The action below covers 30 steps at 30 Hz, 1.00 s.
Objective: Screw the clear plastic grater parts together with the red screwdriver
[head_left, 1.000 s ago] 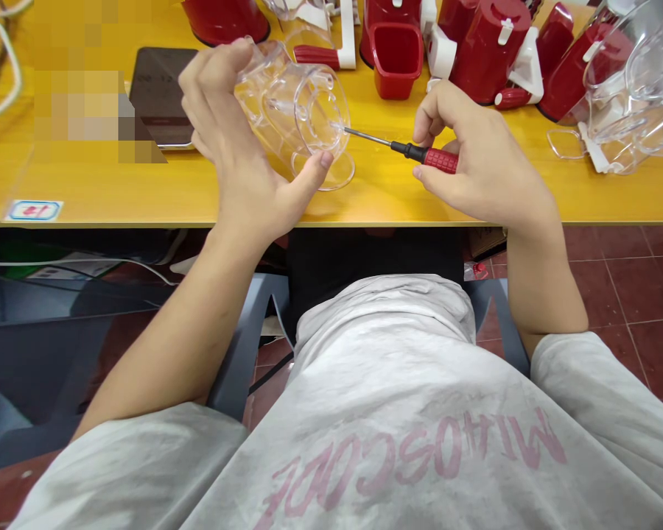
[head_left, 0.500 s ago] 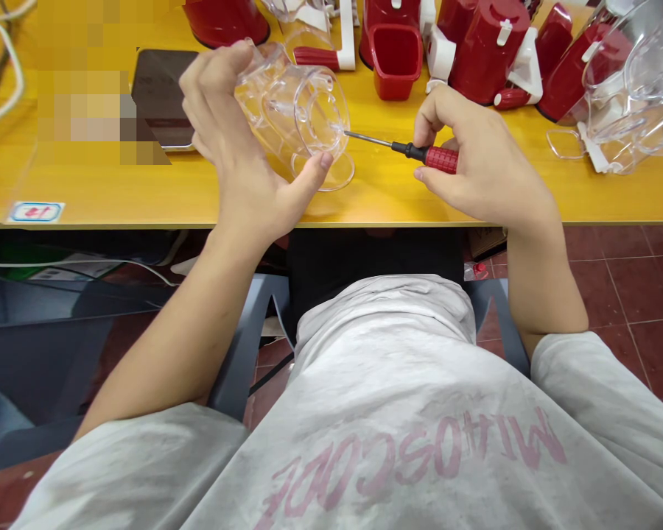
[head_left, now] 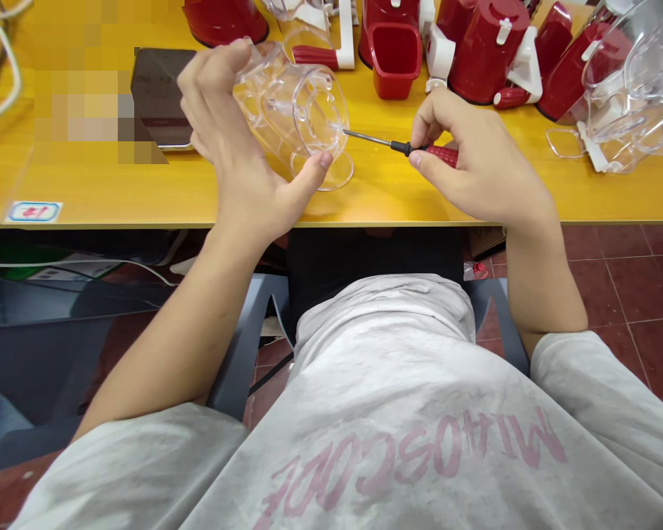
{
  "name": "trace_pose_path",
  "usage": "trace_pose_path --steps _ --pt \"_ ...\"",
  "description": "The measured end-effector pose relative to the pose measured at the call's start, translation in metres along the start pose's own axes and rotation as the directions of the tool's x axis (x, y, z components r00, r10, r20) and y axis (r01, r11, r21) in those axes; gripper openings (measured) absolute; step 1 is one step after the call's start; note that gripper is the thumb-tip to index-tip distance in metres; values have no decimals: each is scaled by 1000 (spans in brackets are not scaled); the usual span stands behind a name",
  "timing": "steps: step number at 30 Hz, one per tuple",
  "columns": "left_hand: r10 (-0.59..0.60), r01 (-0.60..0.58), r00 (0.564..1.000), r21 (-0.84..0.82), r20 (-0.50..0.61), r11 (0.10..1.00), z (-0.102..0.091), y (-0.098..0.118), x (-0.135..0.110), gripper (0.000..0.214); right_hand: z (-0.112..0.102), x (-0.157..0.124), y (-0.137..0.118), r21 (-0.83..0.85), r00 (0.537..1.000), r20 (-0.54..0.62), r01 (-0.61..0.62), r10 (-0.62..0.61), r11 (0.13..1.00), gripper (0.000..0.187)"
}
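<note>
Our left hand [head_left: 237, 140] grips the clear plastic housing [head_left: 292, 110], tipped on its side above the yellow worktop [head_left: 144, 191] with its open base facing 3 o'clock. Our right hand [head_left: 475, 165] clasps the red-handled screwdriver [head_left: 420, 151], its tip touching the housing's base. Red housings [head_left: 486, 48] stand at 1 o'clock.

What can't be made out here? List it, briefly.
Head view only:
- Screwdriver tip: lost behind the clear plastic housing; any screw is too small to see.
- Screwdriver handle: mostly covered by the right hand.
- Housing's far side: hidden by the left hand.
- Tabletop at left: pixelated.
- Red parts: cut by the top edge.
</note>
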<state>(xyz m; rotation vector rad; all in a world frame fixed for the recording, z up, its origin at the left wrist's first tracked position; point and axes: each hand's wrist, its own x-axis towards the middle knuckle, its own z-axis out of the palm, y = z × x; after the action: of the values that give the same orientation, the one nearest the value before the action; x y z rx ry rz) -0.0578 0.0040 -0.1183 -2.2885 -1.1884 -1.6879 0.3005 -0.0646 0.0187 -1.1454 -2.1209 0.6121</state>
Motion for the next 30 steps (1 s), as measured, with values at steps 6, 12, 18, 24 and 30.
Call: trace_pose_path --steps 6,12,18,24,30 --pt "43 -43 999 -16 7 999 0 1 0 131 3 2 2 9 999 -20 34 -34 999 34" --pt "46 -48 998 -33 -43 998 0 6 0 130 3 2 7 -16 997 -24 66 -67 998 34" --pt "54 -54 998 -4 -18 999 1 5 1 128 1 -1 3 -13 993 -14 121 -121 993 24" --pt "68 -68 997 -14 -43 998 2 3 1 129 1 -1 2 -46 994 -7 112 -112 993 24" --pt "88 -89 996 -16 -22 996 0 8 2 120 1 0 6 -7 999 -11 50 -50 999 31"
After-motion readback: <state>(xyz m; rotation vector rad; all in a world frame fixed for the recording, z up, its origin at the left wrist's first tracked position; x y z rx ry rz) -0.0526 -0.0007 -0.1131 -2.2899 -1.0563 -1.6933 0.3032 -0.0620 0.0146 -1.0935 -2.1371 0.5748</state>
